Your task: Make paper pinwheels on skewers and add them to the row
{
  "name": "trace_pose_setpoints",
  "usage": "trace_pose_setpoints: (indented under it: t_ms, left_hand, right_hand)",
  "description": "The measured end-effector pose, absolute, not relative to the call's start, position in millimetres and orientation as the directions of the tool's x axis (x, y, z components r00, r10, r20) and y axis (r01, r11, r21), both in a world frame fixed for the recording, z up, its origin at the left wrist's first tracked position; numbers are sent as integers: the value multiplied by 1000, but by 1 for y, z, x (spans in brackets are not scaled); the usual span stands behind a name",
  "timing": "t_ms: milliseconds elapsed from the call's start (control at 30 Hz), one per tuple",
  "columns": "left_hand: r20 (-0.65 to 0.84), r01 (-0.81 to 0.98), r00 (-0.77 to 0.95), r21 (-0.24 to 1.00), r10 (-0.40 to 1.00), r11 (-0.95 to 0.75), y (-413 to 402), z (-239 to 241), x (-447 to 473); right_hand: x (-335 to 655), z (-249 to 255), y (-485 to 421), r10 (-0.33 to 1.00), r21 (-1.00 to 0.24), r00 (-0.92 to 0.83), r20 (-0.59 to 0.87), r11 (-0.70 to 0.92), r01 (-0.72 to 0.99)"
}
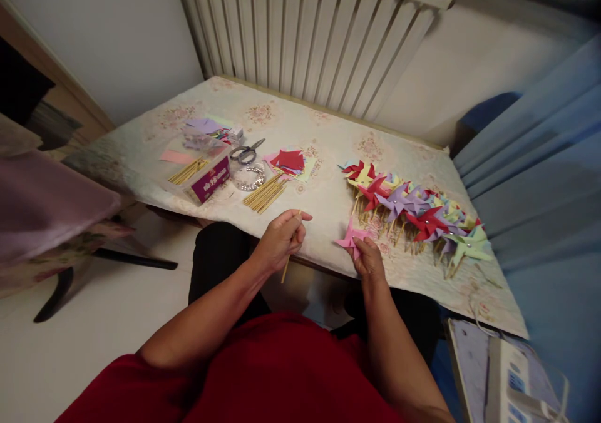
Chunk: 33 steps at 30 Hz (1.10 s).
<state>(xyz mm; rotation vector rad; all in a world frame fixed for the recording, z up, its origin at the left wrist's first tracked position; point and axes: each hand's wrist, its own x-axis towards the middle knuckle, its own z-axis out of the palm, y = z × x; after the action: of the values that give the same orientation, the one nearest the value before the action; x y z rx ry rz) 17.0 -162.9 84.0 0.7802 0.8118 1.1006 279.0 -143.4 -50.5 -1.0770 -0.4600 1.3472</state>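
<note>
My left hand is closed around a thin wooden stick that points up between the fingers and down past the table's front edge. My right hand pinches a pink paper pinwheel that lies on the flowered tablecloth near the front edge. To its right lies a heap of finished paper pinwheels on sticks, in red, purple, yellow and green.
A bundle of loose sticks, cut coloured paper squares, scissors, a ring of shiny pins and a clear box with more sticks lie at the left. A radiator stands behind the table. Blue curtain hangs right.
</note>
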Motion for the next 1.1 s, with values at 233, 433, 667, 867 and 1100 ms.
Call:
trace_pose_setpoints:
  t_ms: [233, 433, 667, 867, 1100]
  left_hand:
    - [-201, -438, 233, 852, 952, 287, -164, 87, 17]
    - [-201, -444, 249, 846, 948, 296, -165, 88, 16]
    - [-180, -428, 276, 857, 944, 288, -166, 86, 16]
    - [-198, -432, 298, 845, 934, 317, -166, 88, 15]
    - [-173, -440, 294, 849, 940, 294, -166, 85, 15]
  right_hand:
    - [280, -53, -143, 925, -825, 230, -302, -133, -549]
    - [280, -54, -143, 924, -826, 239, -299, -125, -549]
    - [279, -52, -143, 927, -823, 230, -295, -125, -554]
    - [280, -52, -143, 924, -826, 239, -298, -124, -550]
    - [279, -53, -143, 922, -828, 246, -300, -124, -547]
